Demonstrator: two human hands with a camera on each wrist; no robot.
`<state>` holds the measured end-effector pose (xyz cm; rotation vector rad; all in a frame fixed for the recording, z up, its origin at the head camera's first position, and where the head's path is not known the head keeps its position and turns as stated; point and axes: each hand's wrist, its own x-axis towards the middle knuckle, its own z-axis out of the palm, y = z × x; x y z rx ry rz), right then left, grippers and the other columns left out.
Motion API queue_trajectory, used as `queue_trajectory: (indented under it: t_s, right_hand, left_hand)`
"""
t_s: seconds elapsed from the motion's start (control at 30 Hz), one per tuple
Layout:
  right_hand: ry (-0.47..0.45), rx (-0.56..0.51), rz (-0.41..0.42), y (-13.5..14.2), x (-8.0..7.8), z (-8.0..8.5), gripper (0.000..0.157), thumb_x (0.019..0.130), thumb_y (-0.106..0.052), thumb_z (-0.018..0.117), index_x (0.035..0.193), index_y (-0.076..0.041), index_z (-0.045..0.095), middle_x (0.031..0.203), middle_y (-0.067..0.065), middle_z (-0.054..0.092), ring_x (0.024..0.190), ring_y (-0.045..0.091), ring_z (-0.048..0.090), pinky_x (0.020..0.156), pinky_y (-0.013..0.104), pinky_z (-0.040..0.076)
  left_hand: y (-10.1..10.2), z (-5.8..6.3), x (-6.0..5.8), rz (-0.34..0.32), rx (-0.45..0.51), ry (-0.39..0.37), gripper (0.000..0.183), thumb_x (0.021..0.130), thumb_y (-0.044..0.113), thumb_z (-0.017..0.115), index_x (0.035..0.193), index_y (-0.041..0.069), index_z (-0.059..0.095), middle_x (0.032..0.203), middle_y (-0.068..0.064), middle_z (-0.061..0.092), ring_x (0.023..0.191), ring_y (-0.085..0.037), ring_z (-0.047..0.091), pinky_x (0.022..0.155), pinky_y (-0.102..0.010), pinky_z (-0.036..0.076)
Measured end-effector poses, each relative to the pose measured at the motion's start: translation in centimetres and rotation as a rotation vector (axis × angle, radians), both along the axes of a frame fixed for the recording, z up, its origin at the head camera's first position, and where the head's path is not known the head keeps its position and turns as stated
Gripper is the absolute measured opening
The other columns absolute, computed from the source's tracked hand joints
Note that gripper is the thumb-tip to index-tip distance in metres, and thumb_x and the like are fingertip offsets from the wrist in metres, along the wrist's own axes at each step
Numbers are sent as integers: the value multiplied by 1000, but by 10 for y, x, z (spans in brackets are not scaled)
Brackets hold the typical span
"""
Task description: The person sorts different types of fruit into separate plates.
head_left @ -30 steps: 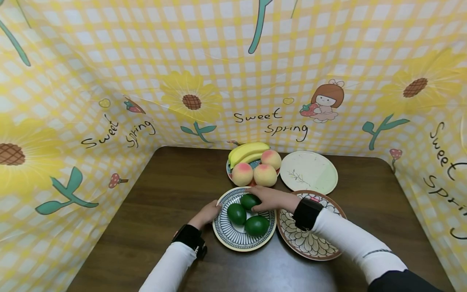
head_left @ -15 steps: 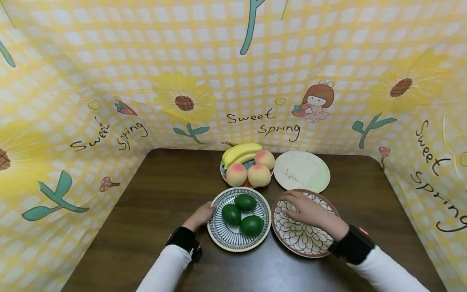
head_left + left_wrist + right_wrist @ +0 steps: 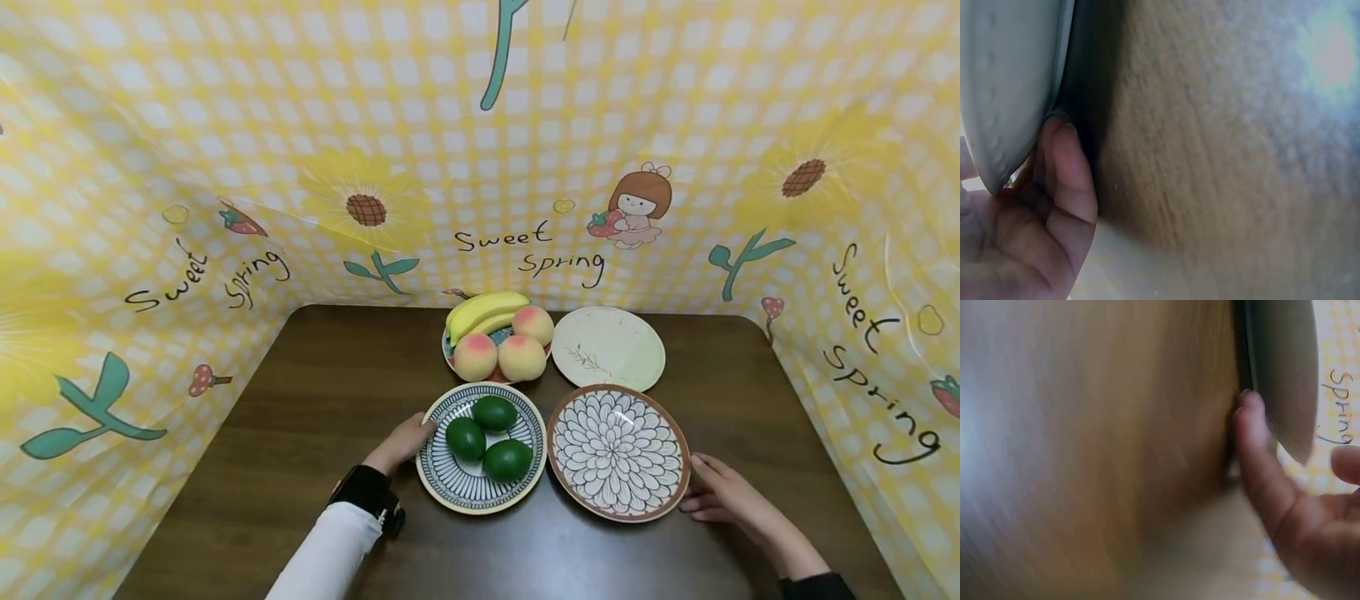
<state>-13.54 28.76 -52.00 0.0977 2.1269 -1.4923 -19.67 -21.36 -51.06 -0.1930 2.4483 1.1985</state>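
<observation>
My left hand (image 3: 401, 442) grips the left rim of a blue-and-white patterned plate (image 3: 450, 493), with its thumb over the rim. In the left wrist view, curled fingers (image 3: 1075, 169) reach under the plate's pale underside (image 3: 1013, 81). Three dark green oval fruits (image 3: 507, 461) lie on this plate. At the right rim of a brown-edged plate with a petal pattern (image 3: 618, 454), my right hand (image 3: 723, 496) has its fingertips right at the edge. The right wrist view is blurred; extended fingers (image 3: 1260, 450) touch below the plate's rim (image 3: 1288, 381), with the thumb apart from it.
Behind the two plates stands a plate (image 3: 447, 354) bearing bananas (image 3: 487, 315) and three peaches (image 3: 522, 358). A pale green plate (image 3: 611, 346) is beside it. The brown wooden table (image 3: 330, 383) backs onto a yellow checked cloth (image 3: 420, 100).
My right hand has left the green fruits, crossed over the petal-patterned plate and come to its right rim. The left hand keeps its hold. The whole view has shifted slightly.
</observation>
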Motion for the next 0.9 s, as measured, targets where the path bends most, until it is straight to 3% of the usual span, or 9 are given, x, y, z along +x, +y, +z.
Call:
queue_trajectory:
  t_s: [0.07,0.13,0.37,0.43,0.5,0.57,0.67,0.77,0.9]
  right_hand:
    - [-59,-168,33,0,0,-4,75,114,-37,20,151,22,-6,112,12,71,92,9,70,82,33,60]
    - [-72,-238,61,-1,-2,-6,73,114,-35,19,151,22,-8,116,5,69,97,5,67,86,33,60]
    - [-96,-227,24,-4,-1,-6,67,114,-27,22,151,25,-1,110,0,69,98,7,67,86,36,61]
    - [-99,-228,19,-6,0,-7,67,114,-27,22,151,25,1,110,0,70,98,7,68,86,36,61]
    - [-96,-228,15,-7,1,-7,67,114,-28,22,151,24,2,110,1,70,98,7,68,86,36,61]
    - [-92,-225,8,-7,2,-7,67,114,-28,22,152,23,3,110,1,70,97,7,67,86,35,61]
    - [-79,-215,1,-8,3,-6,65,114,-28,21,152,23,4,111,2,70,97,7,67,85,35,61]
    - [-67,-201,4,-10,4,-4,64,114,-26,21,152,22,5,111,4,70,97,7,67,84,34,61]
    - [-58,-178,-4,-14,4,-2,63,114,-26,22,153,21,7,112,7,69,98,9,67,83,34,61]
  left_hand:
    - [-1,2,-2,5,17,10,36,109,22,37,127,-6,50,90,-11,62,72,-13,60,70,-24,47]
    - [-1,3,-5,4,33,15,36,109,23,38,127,-7,49,90,-10,61,72,-12,59,70,-23,47]
    - [-3,7,-10,-31,100,-55,46,109,24,38,137,-13,42,101,-16,63,77,-12,61,72,-24,51]
    - [-6,12,-11,-50,107,-89,50,109,23,38,141,-16,37,112,-23,62,84,-16,64,76,-29,56]
    - [-9,21,-14,-92,43,-85,54,109,23,38,146,-17,33,128,-33,58,97,-26,67,87,-38,58]
    - [-11,34,-19,-133,-48,-47,60,109,25,40,150,-16,27,144,-39,47,115,-38,64,103,-48,52]
    - [-9,56,-33,-176,-197,50,68,108,32,43,156,-12,23,156,-40,34,138,-50,47,118,-57,38]
    - [-2,76,-50,-211,-244,151,73,106,35,50,158,-7,22,160,-37,30,148,-52,32,122,-61,30]
    - [17,94,-72,-274,-260,276,75,101,29,62,158,-5,27,161,-34,32,151,-48,31,124,-59,29]
